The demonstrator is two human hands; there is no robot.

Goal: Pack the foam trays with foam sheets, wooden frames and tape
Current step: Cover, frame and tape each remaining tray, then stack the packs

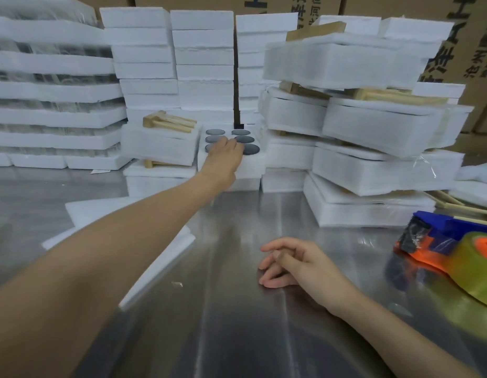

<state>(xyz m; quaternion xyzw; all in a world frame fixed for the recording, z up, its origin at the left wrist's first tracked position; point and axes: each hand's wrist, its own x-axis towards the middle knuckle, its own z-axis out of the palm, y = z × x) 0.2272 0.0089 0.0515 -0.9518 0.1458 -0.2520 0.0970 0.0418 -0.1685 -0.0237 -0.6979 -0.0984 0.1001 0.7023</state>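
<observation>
A white foam tray (pixel 253 165) with several round dark holes stands at the far middle of the steel table. My left hand (pixel 223 159) reaches out and lies on its top, covering one hole; its fingers curve over the surface. My right hand (pixel 288 261) rests on the table near me, fingers loosely curled, holding nothing. Thin white foam sheets (pixel 100 211) lie flat at the left under my left forearm. A wooden frame (pixel 168 122) sits on a wrapped tray left of the holed tray. A blue and orange tape dispenser (pixel 452 252) with clear tape lies at the right.
Wrapped foam trays (pixel 373 124) with wooden frames lean in uneven stacks at the right. Tall stacks of plain foam blocks (pixel 204 64) stand behind, wrapped stacks (pixel 51 91) at far left, cardboard boxes (pixel 476 50) at the back. The steel table (pixel 223 309) spreads between my arms.
</observation>
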